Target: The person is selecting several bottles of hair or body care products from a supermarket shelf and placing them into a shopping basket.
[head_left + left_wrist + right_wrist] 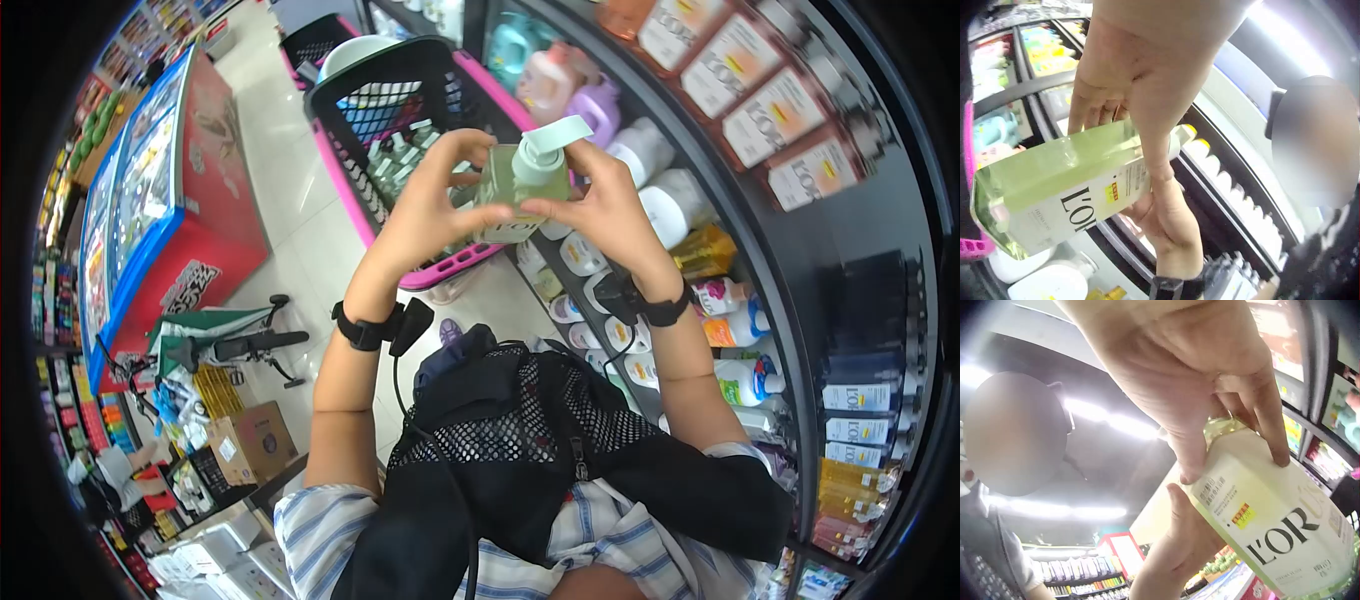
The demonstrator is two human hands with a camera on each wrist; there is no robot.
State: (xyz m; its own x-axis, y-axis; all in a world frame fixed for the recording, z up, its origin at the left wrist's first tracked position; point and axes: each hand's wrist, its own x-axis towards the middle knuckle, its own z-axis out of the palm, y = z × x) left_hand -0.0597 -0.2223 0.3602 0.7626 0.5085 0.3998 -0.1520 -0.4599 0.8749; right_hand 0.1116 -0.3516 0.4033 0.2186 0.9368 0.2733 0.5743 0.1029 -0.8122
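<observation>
A green pump bottle [515, 190] with a pale pump head is held up between both hands, over the near end of the basket [365, 215]. The left hand [440, 205] grips one side, its thumb across the front. On the other side the right hand [610, 205] grips near the pump, its thumb near the other thumb. In the left wrist view the bottle [1054, 181] lies tilted, its label partly showing, with the left hand [1141, 81] around its upper part. The right wrist view shows the label of the bottle [1279, 525] under the right hand [1191, 381].
Several clear bottles [400, 155] lie in the black and pink basket. Shelves of bottles [740, 325] run along the right, with pump bottles [815, 175] at the upper right. A red and blue freezer [205, 190], a bicycle [235, 345] and a cardboard box [250, 445] stand at the left.
</observation>
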